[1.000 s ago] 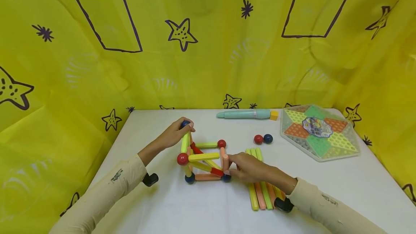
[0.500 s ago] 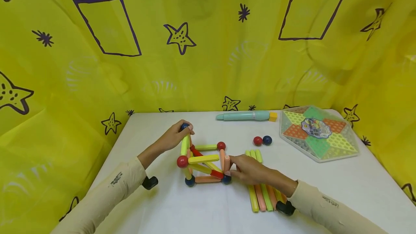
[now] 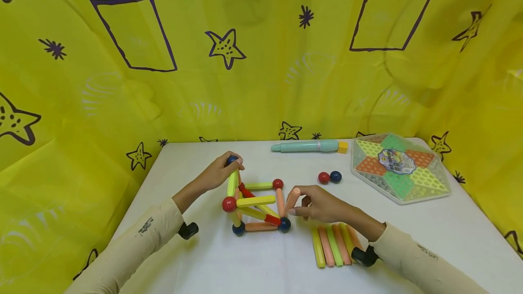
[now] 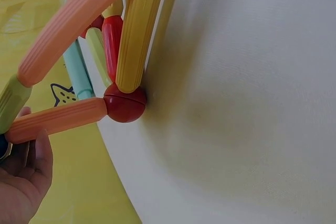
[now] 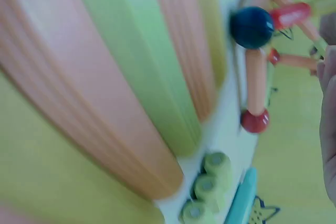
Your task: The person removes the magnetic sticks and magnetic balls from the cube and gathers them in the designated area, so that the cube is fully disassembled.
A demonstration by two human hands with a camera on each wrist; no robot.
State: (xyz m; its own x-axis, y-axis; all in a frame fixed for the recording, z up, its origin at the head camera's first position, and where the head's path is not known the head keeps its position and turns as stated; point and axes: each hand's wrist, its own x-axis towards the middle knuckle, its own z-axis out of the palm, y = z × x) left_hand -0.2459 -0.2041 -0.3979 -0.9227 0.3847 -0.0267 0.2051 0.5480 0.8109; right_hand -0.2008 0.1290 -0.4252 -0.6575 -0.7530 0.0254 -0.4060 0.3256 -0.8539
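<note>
A frame of magnetic building rods and balls stands on the white table, with a red ball (image 3: 229, 204) at its near left upper corner. My left hand (image 3: 216, 173) holds its top blue ball (image 3: 232, 159); in the left wrist view the fingers also lie at the end of an orange rod (image 4: 58, 120). Between thumb and fingers my right hand (image 3: 320, 203) pinches a loose orange rod (image 3: 293, 198), tilted, its lower end close over the lower right blue ball (image 3: 284, 224). A yellow rod (image 3: 256, 201) juts right from the near red ball, its far end free.
Several rods (image 3: 336, 246) lie side by side under my right forearm. Short green rods (image 5: 206, 184) show beyond them in the right wrist view. Farther back are a loose red ball (image 3: 323, 177), a blue ball (image 3: 336, 176), a teal pen-like tube (image 3: 304, 146) and a hexagonal case (image 3: 400, 167).
My right hand has drawn slightly up and to the right, and its orange rod has gone from upright to tilted. The lower right blue ball is now uncovered. My left hand stays put.
</note>
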